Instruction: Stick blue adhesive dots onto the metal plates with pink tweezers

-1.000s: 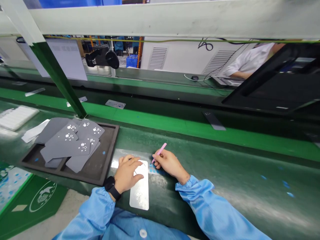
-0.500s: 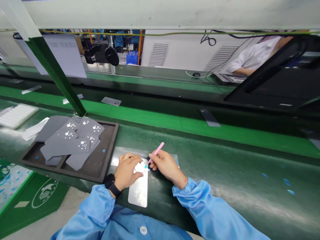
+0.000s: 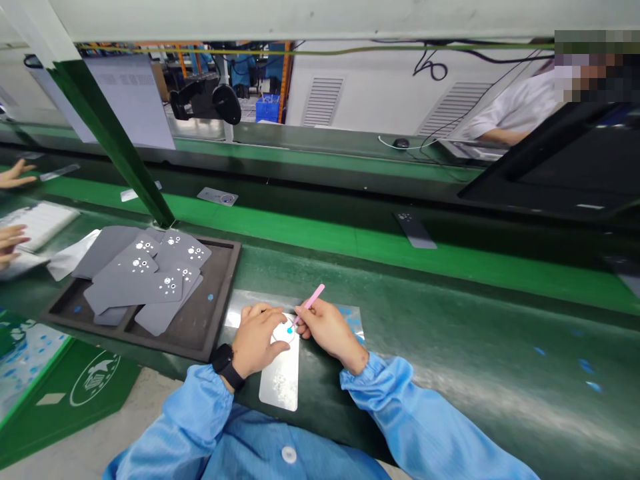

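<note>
A pale rectangular panel (image 3: 279, 385) lies flat on the green bench, with a white round area (image 3: 283, 331) near its far end. Across its left side rests my left hand (image 3: 257, 337), fingers and thumb apart around that round area. My right hand (image 3: 325, 331) pinches pink tweezers (image 3: 315, 296), their tip down at a small blue piece (image 3: 290, 331) on the round area. Whether the tip grips this piece I cannot tell. Beneath both hands is a clear sheet (image 3: 353, 320) bearing blue bits, partly covered.
Grey panels with holes (image 3: 130, 283) overlap in a dark tray (image 3: 220, 313) on my left. Another person's hands (image 3: 15, 175) reach in at the far left. Several panels, including a dark one (image 3: 416, 231), lie along the green strip behind. A slanted green post (image 3: 115, 147) rises behind the tray.
Another person's hands have appeared at the left edge. The view has shifted slightly. My hands keep nearly the same place on the panel, the tweezers tip still by the blue piece.
</note>
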